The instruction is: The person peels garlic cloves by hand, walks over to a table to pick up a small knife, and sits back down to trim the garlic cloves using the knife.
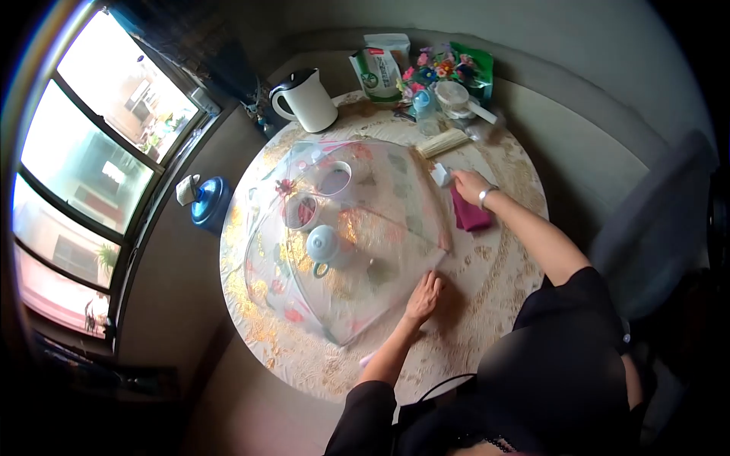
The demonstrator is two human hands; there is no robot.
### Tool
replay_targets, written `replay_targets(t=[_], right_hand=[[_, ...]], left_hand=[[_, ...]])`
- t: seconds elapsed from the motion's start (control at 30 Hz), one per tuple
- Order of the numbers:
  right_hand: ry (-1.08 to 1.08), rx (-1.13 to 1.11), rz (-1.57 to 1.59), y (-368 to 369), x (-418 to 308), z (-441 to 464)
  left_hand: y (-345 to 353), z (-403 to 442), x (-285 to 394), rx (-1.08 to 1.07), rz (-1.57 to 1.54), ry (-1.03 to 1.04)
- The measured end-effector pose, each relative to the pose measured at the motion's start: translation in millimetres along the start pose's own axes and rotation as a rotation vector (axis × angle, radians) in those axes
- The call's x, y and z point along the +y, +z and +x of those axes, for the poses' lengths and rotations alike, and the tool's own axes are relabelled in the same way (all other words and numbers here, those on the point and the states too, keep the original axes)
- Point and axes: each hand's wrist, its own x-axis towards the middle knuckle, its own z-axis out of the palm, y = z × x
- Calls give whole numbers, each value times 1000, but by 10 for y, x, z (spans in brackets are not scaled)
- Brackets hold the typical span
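Note:
A mesh food cover (pixel 391 205) with a floral pattern stands on the round table, over a light-blue lidded pot (pixel 322 245) and two round dishes. My left hand (pixel 424 298) is beside the cover's near right edge, its fingers curled together; whether they grip the edge is hidden. To the right of the cover, my right hand (pixel 471 186) has its fingertips closed on a small white item (pixel 441 175). A folded magenta cloth (pixel 470 213) lies just below that hand, partly under it.
At the table's (pixel 494 304) back are a white kettle (pixel 313 106), food bags (pixel 380 72), flowers (pixel 437 68), a clear bottle (pixel 426 118), a lidded container (pixel 453 99) and a pale bundle of sticks (pixel 443 143). A blue water jug (pixel 213 205) stands left; a grey chair (pixel 650 228) right.

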Motion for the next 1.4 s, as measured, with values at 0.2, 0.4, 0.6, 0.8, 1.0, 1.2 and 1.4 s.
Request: replay_targets(t=[0.2,0.4,0.6,0.8,1.0,1.2,1.4], right_hand=[[-36,142,88,666,357,1327],[44,126,110,1075,427,2316],[172,4,-178,1526,687,3044],[284,278,-329,1777,711,3340],[261,108,-476,1587,592,3410],[433,42,-33,1237,237,2997],[284,390,171,1242,187,2671]], left_hand=[[221,40,-187,-40,-15,-173],[147,81,-148,-81,-10,-211],[157,77,-174,-107,0,-243],[110,63,-194,-163,6,-193],[75,80,-205,-166,-12,-179],[128,46,-191,-165,-37,-219],[104,53,-202,-159,-84,-233]])
